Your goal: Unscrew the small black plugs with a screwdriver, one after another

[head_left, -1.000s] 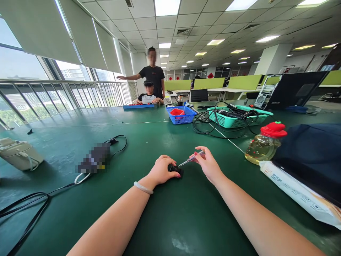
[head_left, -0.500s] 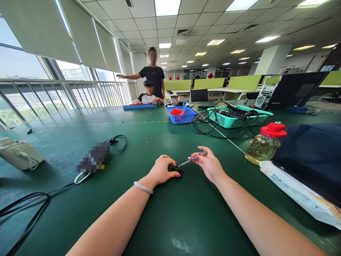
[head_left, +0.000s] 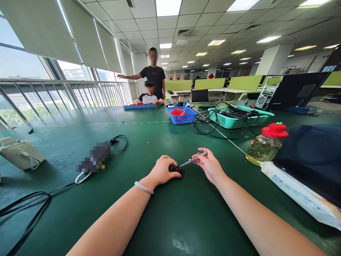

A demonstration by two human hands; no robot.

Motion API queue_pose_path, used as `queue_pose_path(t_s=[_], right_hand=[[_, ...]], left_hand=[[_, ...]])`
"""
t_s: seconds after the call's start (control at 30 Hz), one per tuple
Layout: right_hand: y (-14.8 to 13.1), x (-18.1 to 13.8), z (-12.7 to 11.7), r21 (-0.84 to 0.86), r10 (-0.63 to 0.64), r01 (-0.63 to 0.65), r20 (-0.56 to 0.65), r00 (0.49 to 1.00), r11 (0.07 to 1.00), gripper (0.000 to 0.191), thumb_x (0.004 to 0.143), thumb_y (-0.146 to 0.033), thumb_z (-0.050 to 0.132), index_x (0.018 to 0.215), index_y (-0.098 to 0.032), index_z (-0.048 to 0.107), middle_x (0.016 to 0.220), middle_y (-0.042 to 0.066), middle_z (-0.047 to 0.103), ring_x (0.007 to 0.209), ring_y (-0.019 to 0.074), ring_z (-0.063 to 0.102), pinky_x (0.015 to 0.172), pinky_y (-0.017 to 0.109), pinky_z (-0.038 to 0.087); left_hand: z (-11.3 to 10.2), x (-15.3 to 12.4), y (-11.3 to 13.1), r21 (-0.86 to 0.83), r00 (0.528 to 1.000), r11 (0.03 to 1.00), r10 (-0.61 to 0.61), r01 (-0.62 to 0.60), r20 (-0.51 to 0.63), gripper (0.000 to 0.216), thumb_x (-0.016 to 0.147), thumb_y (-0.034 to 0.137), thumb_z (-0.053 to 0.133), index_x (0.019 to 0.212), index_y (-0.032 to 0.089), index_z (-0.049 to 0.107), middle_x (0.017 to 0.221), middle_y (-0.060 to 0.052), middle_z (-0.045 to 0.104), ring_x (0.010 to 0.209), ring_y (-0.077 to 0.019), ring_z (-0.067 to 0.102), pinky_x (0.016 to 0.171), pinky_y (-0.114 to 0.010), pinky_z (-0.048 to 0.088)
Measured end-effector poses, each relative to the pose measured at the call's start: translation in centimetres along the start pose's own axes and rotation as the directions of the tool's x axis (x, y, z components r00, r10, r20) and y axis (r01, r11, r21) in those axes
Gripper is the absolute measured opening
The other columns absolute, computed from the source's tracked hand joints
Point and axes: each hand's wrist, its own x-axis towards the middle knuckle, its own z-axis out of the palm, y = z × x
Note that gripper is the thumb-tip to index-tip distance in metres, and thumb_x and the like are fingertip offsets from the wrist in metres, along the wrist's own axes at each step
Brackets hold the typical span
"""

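Observation:
On the green tabletop (head_left: 149, 220), my left hand (head_left: 164, 171) grips a small black object (head_left: 175, 168), thumb on the near side and fingers over the far side. Much of that object is covered, and its exact kind does not show. My right hand (head_left: 208, 164) pinches the clear handle of a screwdriver (head_left: 192, 160) between thumb and fingers. The metal shaft slants down to the left, and its tip meets the top of the black object. Whether the tip sits in a screw is too small to tell. A pale bangle (head_left: 144, 187) circles my left wrist.
To the right stand a red-capped bottle (head_left: 263, 145), a white packet (head_left: 298, 192) and a dark bag (head_left: 311, 153). A teal basket (head_left: 229, 122) of cables and a blue basket (head_left: 183, 119) are farther back. Cords (head_left: 39, 199) lie left. Two people are across the table.
Both hands keep their places, left on the black object and right on the screwdriver. The right fingers have shifted slightly on the handle. The view has moved very little.

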Motion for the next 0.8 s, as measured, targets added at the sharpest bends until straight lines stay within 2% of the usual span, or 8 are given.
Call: queue_pose_path(t_s=[0.23,0.33,0.8], right_hand=[[-0.63,-0.46,0.33,0.073,0.033,-0.034,0.015,0.999,0.997,0.031,0.074,-0.023,0.068,0.100,-0.026,0.050,0.076,-0.001,0.073,0.084,0.0249,0.075,0.097,0.050,0.051],[-0.49,-0.40,0.24,0.075,0.005,-0.007,0.027,1.000,0.997,0.032,0.074,-0.025,0.069,0.100,-0.026,0.049,0.077,-0.001,0.072,0.086,0.0263,0.075,0.094,0.051,0.052],[-0.15,-0.20,0.03,0.062,-0.044,0.041,0.057,0.997,0.997,0.034,0.075,-0.034,0.071,0.100,-0.027,0.048,0.079,0.000,0.071,0.090,0.0270,0.074,0.094,0.051,0.049]], left_hand=[[-0.27,-0.17,0.57,-0.018,1.000,1.000,-0.014,0.014,0.012,0.040,0.072,0.043,0.079,0.107,0.026,0.070,0.110,-0.004,0.071,0.123,-0.0301,0.048,0.107,-0.046,0.040],[-0.30,-0.18,0.66,-0.026,1.000,1.000,-0.011,0.012,0.025,0.040,0.075,0.042,0.077,0.112,0.029,0.069,0.113,-0.003,0.071,0.124,-0.0297,0.048,0.108,-0.047,0.038],[-0.10,-0.08,0.39,-0.011,0.999,1.000,0.007,-0.006,0.034,0.034,0.077,0.042,0.075,0.109,0.029,0.071,0.111,-0.003,0.073,0.123,-0.0297,0.047,0.108,-0.047,0.038]])
